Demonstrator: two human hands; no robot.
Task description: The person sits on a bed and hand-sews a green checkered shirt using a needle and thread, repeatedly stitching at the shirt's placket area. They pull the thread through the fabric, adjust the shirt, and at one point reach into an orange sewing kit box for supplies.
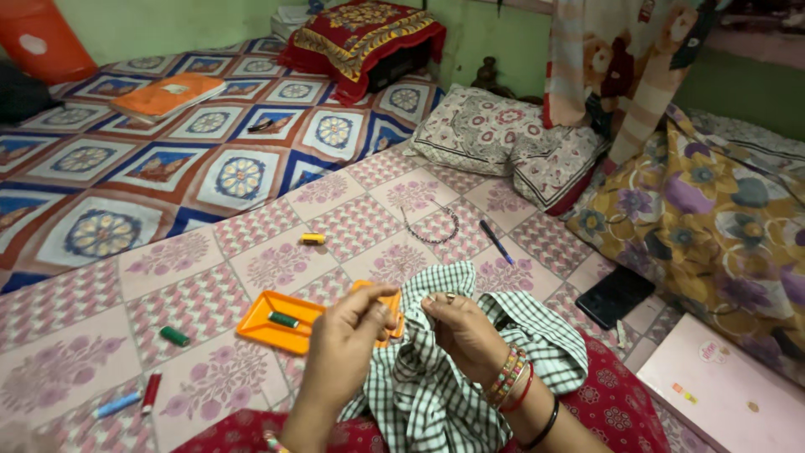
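My left hand (342, 348) is raised over my lap with thumb and forefinger pinched together; anything between them is too thin to see. My right hand (464, 334), with bangles on the wrist, faces it a few centimetres away and pinches a small shiny needle (438, 298) at its fingertips. Under both hands a green-and-white checked cloth (436, 394) lies bunched on my lap. Just left of the hands sits an orange tray (262, 329) holding a green thread spool (283, 320). An orange lid (391, 307) shows partly behind my left hand.
Loose on the patterned bedsheet are a yellow spool (312, 239), green spool (174, 336), red spool (151, 393) and blue spool (117, 405). A bead string (432, 228), blue pen (496, 242), black phone (616, 296), pink box (721, 394) and pillows (503, 134) lie to the right.
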